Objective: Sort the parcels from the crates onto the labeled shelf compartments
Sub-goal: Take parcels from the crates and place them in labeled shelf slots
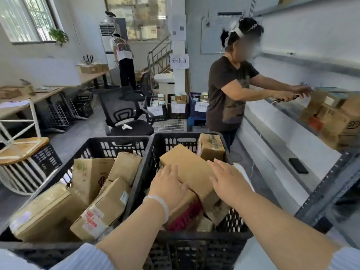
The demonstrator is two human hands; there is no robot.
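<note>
Two black plastic crates stand in front of me, the left crate (93,145) and the right crate (194,248), both full of brown cardboard parcels. A long flat parcel (187,164) lies tilted on top of the right crate's pile. My left hand (169,188) rests with straight fingers on that parcel's near left side. My right hand (228,180) hovers at its right edge, fingers spread; I cannot tell if it touches. A small taped parcel (211,146) stands at the crate's far right corner. The metal shelf (321,191) runs along the right.
A person (229,90) stands just beyond the right crate, reaching toward stacked boxes (335,117) on the shelf. A black phone (298,165) lies on the shelf. An office chair (126,117), labelled bins (177,108), a round stool (21,149) and desks fill the left and back.
</note>
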